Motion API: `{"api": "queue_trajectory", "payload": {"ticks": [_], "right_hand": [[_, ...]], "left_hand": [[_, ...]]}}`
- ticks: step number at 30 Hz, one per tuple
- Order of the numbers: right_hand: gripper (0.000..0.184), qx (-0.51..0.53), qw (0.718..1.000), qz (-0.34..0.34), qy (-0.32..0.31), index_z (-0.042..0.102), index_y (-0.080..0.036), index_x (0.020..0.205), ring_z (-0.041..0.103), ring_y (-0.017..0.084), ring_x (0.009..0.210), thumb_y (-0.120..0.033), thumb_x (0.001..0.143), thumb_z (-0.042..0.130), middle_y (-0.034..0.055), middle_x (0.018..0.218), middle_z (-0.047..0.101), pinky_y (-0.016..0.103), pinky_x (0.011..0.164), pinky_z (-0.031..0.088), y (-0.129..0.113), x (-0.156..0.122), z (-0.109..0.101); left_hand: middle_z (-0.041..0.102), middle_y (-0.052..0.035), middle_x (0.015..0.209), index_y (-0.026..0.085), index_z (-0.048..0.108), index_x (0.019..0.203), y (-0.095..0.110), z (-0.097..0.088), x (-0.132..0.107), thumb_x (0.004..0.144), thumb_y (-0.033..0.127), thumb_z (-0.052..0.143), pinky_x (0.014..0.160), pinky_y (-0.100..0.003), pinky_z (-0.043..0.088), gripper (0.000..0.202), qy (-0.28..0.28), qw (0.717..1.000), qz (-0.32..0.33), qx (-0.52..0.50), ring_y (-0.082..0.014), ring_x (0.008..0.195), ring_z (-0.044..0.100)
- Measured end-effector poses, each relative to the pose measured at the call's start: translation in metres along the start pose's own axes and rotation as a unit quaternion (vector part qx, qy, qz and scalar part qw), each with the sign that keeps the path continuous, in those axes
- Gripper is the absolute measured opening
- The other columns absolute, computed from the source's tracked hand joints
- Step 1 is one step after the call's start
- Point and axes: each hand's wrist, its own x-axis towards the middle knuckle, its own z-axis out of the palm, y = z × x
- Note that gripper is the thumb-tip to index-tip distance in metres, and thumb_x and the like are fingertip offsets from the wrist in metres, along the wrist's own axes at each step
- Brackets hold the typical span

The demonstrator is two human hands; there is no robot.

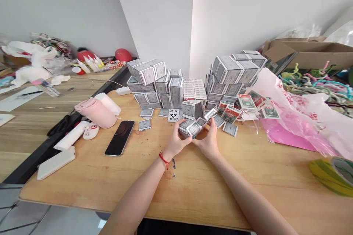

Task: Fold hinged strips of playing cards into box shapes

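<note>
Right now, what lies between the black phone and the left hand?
Between the black phone and the left hand gripping a card pack, only bare tabletop shows in the head view. A loose grey pack lies just beyond that line.

Bright, even daylight floods in, glare blowing out the plastic bag (309,117) on the right; shadows stay soft on the table (193,176). Wide-angle bending warps the edges, corners softening slightly.

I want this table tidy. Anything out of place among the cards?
One clubs card lies face up near the left hand, which grips a deck with the right hand; the packs around it show grey backs, some scattered loose.
</note>
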Motion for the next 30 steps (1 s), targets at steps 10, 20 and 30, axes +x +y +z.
{"api": "queue_trajectory", "payload": {"ticks": [10, 20, 30], "right_hand": [[0.12, 0.02, 1.0, 0.011, 0.002, 0.006, -0.022, 0.139, 0.027, 0.034, 0.125, -0.049, 0.047, 0.078, 0.0172, 0.134, 0.025, 0.053, 0.097, 0.033, -0.002, -0.001, 0.003], [0.104, 0.275, 0.955, 0.056, -0.095, 0.006, -0.035, 0.137, 0.044, 0.028, 0.118, -0.046, 0.058, 0.073, 0.0117, 0.141, 0.026, 0.051, 0.09, 0.042, -0.01, 0.007, -0.001], [0.054, 0.433, 0.855, 0.257, -0.125, 0.041, -0.028, 0.115, 0.062, 0.023, 0.09, -0.043, 0.069, 0.065, 0.0058, 0.112, 0.059, 0.043, 0.072, 0.053, -0.019, 0.006, -0.001]], "left_hand": [[0.046, -0.0084, 0.124, 0.023, 0.039, 0.12, 0.0, 0.001, 0.0, 0.07, 0.024, 0.065, 0.098, -0.04, 0.035, 0.056, 0.015, 1.0, -0.01, -0.018, -0.0248, 0.116, 0.044], [0.042, -0.0084, 0.125, 0.026, 0.03, 0.124, 0.001, 0.005, -0.001, 0.071, 0.027, 0.065, 0.095, -0.038, 0.038, 0.064, 0.07, 0.997, 0.024, -0.033, -0.0227, 0.113, 0.046], [0.039, -0.011, 0.134, 0.024, 0.028, 0.13, 0.0, 0.006, -0.004, 0.067, 0.024, 0.069, 0.102, -0.041, 0.031, 0.075, 0.026, 0.999, 0.016, -0.016, -0.0253, 0.123, 0.038]]}}
